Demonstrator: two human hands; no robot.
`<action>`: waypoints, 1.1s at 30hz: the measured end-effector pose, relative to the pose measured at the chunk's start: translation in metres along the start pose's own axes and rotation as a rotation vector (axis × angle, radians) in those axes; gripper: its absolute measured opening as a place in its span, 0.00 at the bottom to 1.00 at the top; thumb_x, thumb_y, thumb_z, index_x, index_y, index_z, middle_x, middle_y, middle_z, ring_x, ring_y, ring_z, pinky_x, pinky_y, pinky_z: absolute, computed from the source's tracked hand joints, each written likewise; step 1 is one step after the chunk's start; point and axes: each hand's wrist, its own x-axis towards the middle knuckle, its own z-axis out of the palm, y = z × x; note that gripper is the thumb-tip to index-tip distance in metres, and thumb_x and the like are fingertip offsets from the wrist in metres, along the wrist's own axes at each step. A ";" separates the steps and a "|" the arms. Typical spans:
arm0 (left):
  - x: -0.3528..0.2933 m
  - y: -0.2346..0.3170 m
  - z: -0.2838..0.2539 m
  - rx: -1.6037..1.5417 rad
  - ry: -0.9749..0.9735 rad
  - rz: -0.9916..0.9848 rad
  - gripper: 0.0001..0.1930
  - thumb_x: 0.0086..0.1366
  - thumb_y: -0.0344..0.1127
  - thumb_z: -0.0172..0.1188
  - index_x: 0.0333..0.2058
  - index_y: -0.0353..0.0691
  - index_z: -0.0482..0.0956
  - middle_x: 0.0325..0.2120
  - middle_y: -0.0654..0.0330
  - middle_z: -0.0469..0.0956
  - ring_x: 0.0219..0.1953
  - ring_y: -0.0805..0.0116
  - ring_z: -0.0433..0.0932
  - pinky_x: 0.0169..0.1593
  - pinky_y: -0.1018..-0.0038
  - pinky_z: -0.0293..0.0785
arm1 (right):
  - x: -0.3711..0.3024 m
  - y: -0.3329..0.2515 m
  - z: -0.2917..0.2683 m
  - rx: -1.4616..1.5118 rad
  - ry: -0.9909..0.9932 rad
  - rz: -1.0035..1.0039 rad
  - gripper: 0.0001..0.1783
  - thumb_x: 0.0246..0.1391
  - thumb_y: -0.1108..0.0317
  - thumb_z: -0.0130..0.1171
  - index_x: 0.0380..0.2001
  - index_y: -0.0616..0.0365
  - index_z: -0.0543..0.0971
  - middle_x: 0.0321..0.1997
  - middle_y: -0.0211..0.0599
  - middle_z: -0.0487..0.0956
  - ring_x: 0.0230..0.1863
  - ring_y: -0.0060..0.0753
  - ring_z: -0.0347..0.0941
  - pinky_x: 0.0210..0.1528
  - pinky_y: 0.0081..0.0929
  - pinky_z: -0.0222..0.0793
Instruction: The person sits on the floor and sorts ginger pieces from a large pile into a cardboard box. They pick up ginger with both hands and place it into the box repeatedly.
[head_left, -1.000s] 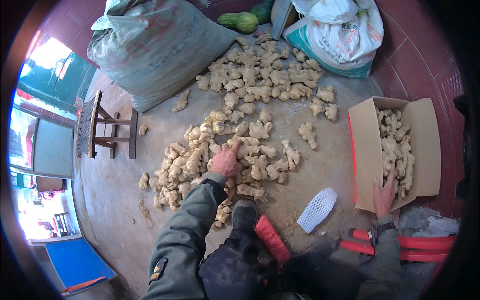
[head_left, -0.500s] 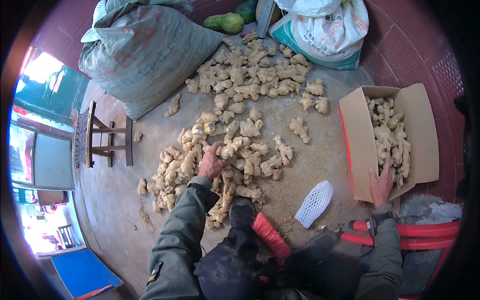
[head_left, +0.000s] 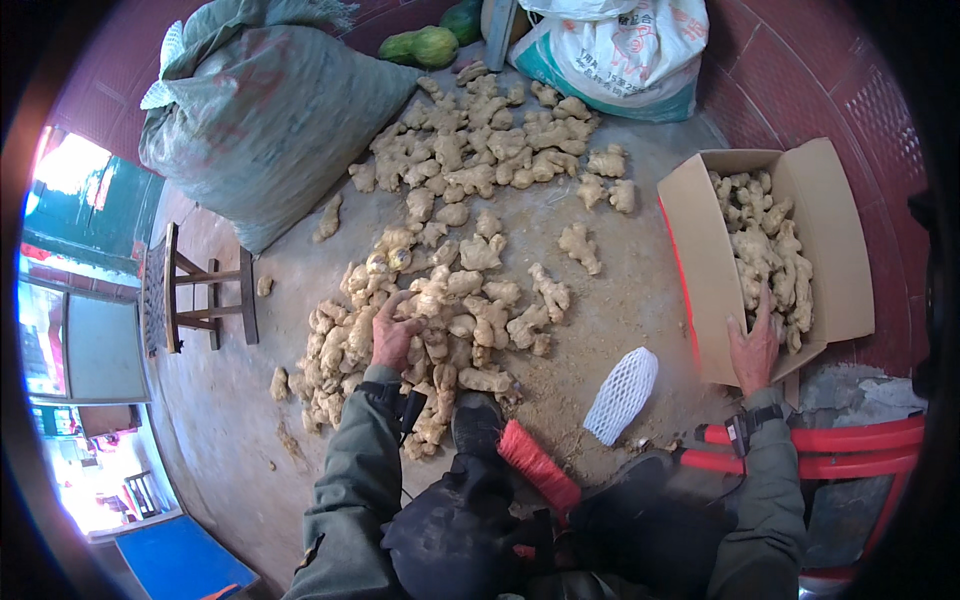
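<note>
A large heap of ginger roots [head_left: 340, 345] lies on the floor in front of me. My left hand [head_left: 393, 338] is on top of it, thumb and fingers apart, touching the roots; I see no root lifted in it. On the right stands an open cardboard box [head_left: 692, 235], partly filled with ginger [head_left: 765, 250]. My right hand [head_left: 754, 350] rests at the box's near edge, its fingers stretched toward the ginger inside and its thumb spread. Its fingertips are near the nearest roots, but contact is hard to make out.
More ginger [head_left: 480, 140] spreads farther back, between a bulging woven sack [head_left: 270, 110] and a white-and-teal bag [head_left: 610, 60]. A white foam net sleeve [head_left: 620, 395], a red brush [head_left: 538, 465] and a red-framed seat [head_left: 850, 450] lie near me. A wooden stool [head_left: 210, 290] stands left.
My left hand has shifted slightly over the heap, its thumb and fingers now spread wider. My right hand stays at the box's near edge. The whole view has shifted a little.
</note>
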 end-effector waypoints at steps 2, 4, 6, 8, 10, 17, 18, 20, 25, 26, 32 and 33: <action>-0.007 0.007 -0.002 0.138 0.097 0.093 0.33 0.53 0.18 0.64 0.61 0.40 0.80 0.44 0.55 0.79 0.42 0.63 0.83 0.45 0.67 0.82 | -0.001 0.001 0.002 0.012 0.008 0.065 0.54 0.55 0.63 0.71 0.80 0.58 0.54 0.71 0.63 0.71 0.67 0.67 0.71 0.69 0.55 0.65; -0.016 0.020 0.003 -0.105 0.006 0.093 0.35 0.54 0.17 0.61 0.64 0.37 0.76 0.51 0.50 0.81 0.46 0.60 0.84 0.49 0.66 0.82 | -0.002 0.002 0.002 0.003 0.051 0.063 0.55 0.53 0.59 0.73 0.78 0.60 0.57 0.63 0.63 0.77 0.59 0.67 0.76 0.60 0.56 0.72; -0.025 0.042 0.020 -0.203 -0.096 -0.012 0.34 0.56 0.16 0.59 0.65 0.34 0.72 0.47 0.51 0.85 0.43 0.64 0.86 0.47 0.69 0.83 | -0.004 0.002 0.001 -0.032 0.072 -0.004 0.54 0.54 0.55 0.73 0.78 0.60 0.58 0.62 0.63 0.78 0.59 0.65 0.76 0.60 0.55 0.71; -0.033 0.070 0.054 -0.221 -0.204 -0.020 0.33 0.57 0.15 0.58 0.64 0.35 0.73 0.45 0.50 0.85 0.41 0.64 0.86 0.44 0.71 0.83 | -0.005 -0.001 -0.005 -0.030 0.063 -0.007 0.54 0.54 0.56 0.73 0.78 0.60 0.58 0.62 0.60 0.78 0.61 0.64 0.74 0.66 0.55 0.66; -0.040 0.103 0.101 -0.164 -0.332 0.004 0.33 0.57 0.15 0.57 0.65 0.35 0.72 0.46 0.47 0.85 0.41 0.62 0.87 0.43 0.71 0.84 | -0.003 -0.005 -0.009 -0.002 0.097 -0.052 0.55 0.53 0.57 0.74 0.78 0.59 0.57 0.62 0.58 0.78 0.62 0.64 0.74 0.68 0.55 0.63; -0.059 0.229 0.313 -0.163 -0.750 0.198 0.34 0.60 0.17 0.62 0.67 0.36 0.70 0.48 0.48 0.84 0.45 0.65 0.84 0.45 0.73 0.81 | -0.002 -0.011 -0.018 0.056 0.069 -0.014 0.53 0.54 0.58 0.73 0.78 0.58 0.58 0.63 0.57 0.78 0.61 0.64 0.73 0.67 0.55 0.62; -0.058 0.241 0.338 -0.188 -0.801 0.313 0.35 0.60 0.15 0.60 0.68 0.37 0.69 0.49 0.49 0.83 0.44 0.68 0.83 0.44 0.73 0.81 | -0.002 -0.012 -0.018 0.079 0.059 -0.007 0.53 0.54 0.58 0.73 0.77 0.58 0.58 0.63 0.57 0.78 0.61 0.64 0.73 0.68 0.55 0.62; -0.054 0.254 0.369 -0.060 -0.698 0.310 0.36 0.60 0.16 0.61 0.68 0.36 0.68 0.49 0.50 0.83 0.46 0.69 0.82 0.46 0.73 0.79 | -0.003 -0.013 -0.019 0.059 0.063 -0.018 0.50 0.56 0.58 0.72 0.76 0.60 0.59 0.61 0.58 0.79 0.61 0.63 0.73 0.68 0.54 0.61; -0.052 0.218 0.364 0.115 -0.644 0.330 0.35 0.61 0.18 0.62 0.68 0.38 0.69 0.36 0.56 0.81 0.38 0.70 0.81 0.37 0.72 0.78 | -0.003 -0.010 -0.021 0.090 0.057 -0.002 0.50 0.57 0.58 0.71 0.76 0.62 0.59 0.61 0.57 0.78 0.62 0.62 0.72 0.68 0.55 0.59; -0.053 0.209 0.361 0.135 -0.654 0.357 0.35 0.61 0.18 0.62 0.68 0.37 0.69 0.35 0.57 0.81 0.37 0.70 0.81 0.37 0.72 0.78 | -0.004 -0.010 -0.020 0.099 0.060 -0.002 0.50 0.57 0.58 0.71 0.76 0.62 0.59 0.62 0.57 0.78 0.63 0.62 0.72 0.68 0.56 0.59; -0.070 0.221 0.418 -0.092 -0.706 0.195 0.36 0.68 0.31 0.65 0.71 0.33 0.62 0.55 0.43 0.71 0.58 0.55 0.73 0.58 0.60 0.74 | -0.007 -0.009 -0.016 -0.058 -0.079 0.078 0.56 0.54 0.65 0.70 0.81 0.58 0.51 0.60 0.58 0.78 0.60 0.61 0.75 0.71 0.61 0.59; -0.074 0.227 0.429 -0.139 -0.690 0.378 0.37 0.70 0.36 0.66 0.72 0.32 0.60 0.62 0.39 0.68 0.65 0.50 0.69 0.65 0.58 0.71 | -0.007 -0.008 -0.016 0.057 -0.088 0.118 0.57 0.51 0.67 0.71 0.80 0.58 0.53 0.60 0.57 0.78 0.58 0.63 0.74 0.66 0.59 0.63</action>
